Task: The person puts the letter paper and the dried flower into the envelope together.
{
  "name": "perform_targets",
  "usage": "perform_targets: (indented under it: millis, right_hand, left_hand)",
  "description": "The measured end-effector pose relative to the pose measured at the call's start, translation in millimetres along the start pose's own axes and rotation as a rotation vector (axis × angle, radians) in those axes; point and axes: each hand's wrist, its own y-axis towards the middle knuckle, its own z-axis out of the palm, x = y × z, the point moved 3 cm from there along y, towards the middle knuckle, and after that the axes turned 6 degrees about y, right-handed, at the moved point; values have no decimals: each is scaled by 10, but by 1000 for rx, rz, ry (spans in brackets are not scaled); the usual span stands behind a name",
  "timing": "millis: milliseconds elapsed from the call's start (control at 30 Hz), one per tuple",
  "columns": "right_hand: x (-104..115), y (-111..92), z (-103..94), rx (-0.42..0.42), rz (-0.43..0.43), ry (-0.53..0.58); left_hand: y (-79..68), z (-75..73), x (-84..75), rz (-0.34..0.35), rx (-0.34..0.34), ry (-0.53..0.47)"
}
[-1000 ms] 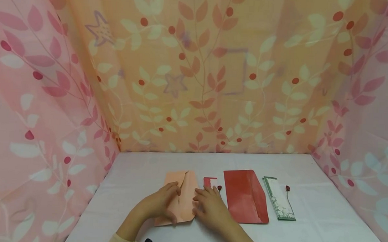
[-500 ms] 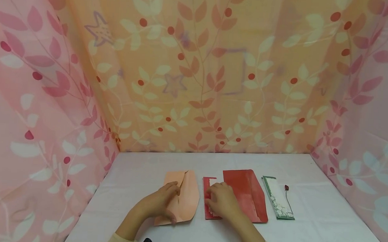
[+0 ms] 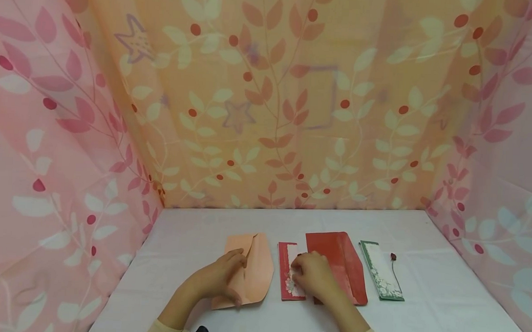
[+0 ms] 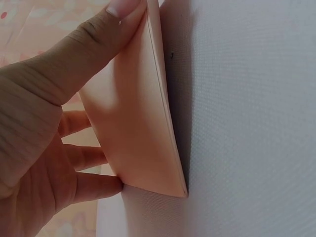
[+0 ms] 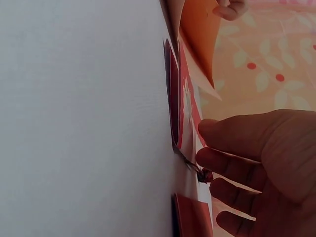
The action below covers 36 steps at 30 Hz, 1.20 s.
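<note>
A peach envelope lies at centre left in the head view, its pointed flap toward the right. My left hand grips it, thumb at the near edge and fingers across the far side, as the left wrist view shows on the envelope. Beside it lies a folded card with red edging and a floral print. Over its right part hovers my right hand, fingers loosely bent, with a gap between thumb and forefinger. A small dried rose sits close by the fingertips in the right wrist view.
Right of the hand lies a red envelope, partly covered by it. Farther right are a folded card with green edging and another stemmed rose. A white cloth covers the table; printed curtains enclose its back and sides.
My right hand has left the peach envelope's right edge and moved right, past the red-edged card's left part, now uncovered. My left hand has stayed on the peach envelope.
</note>
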Motion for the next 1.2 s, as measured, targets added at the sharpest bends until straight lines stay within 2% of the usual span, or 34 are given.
perform_targets:
  millis: [267,633,767,900,1200]
  right_hand:
    - [-16,-20,-72,-13,96,-49]
    - [-67,-17,74,-21,280,-102]
    - [-60,-20,115,-26,307,-107]
    - [-47,-8,146,-41,317,-80]
    - [-16,-51,154,-54,409,47]
  left_hand:
    - [-6,-12,-18,0,6,-15]
    - [-21,-28,-46,-5,7,-22]
    - [-30,-46,-70,-3,7,-16]
    - [-28,-58,-82,0,6,-11]
    - [-35,-22,-68,-18,12,-17]
